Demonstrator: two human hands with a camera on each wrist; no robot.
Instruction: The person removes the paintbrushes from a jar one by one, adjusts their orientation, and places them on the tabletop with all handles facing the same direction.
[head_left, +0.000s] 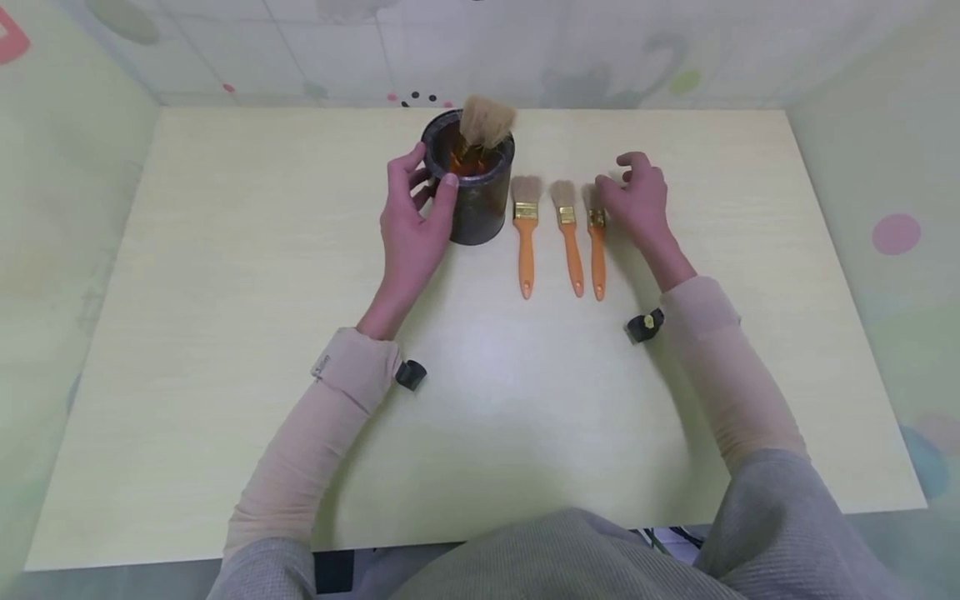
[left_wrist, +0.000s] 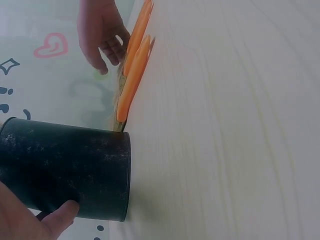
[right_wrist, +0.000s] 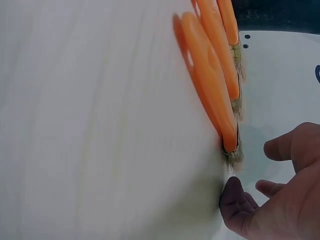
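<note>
Head view: dark cup (head_left: pixel 475 196) upright on pale counter (head_left: pixel 225 333), toward the far edge, with one brush head (head_left: pixel 486 122) poking out at 12 o'clock. Left hand (head_left: pixel 412 217) wrapped on the cup's 9 o'clock side, thumb on the near wall, fingers curled round the far side; forearm running back toward 7 o'clock, sleeve to the wrist. Three orange-handled brushes lying flat in a row at the cup's 3 o'clock, bristles pointing to 12: first brush (head_left: pixel 526 242), middle brush (head_left: pixel 568 237), third brush (head_left: pixel 597 246). Right hand (head_left: pixel 637 200) just beside the third brush's bristle end, at its 3 o'clock, fingers loosely curled, holding nothing; contact with the bristles impossible to tell. Forearm angled back toward 5 o'clock.

Left wrist view: cup (left_wrist: pixel 70 172) seen side-on, thumb tip (left_wrist: pixel 62 215) pressed to its wall. Orange handles (left_wrist: pixel 134 75) beyond it, right hand (left_wrist: pixel 100 32) hovering over their far ends.

Right wrist view: nearest handle (right_wrist: pixel 207 85) ending in bristles (right_wrist: pixel 233 157) just above the thumb tip (right_wrist: pixel 232 200); small gap, fingers (right_wrist: pixel 292 145) bent, nothing gripped.
</note>
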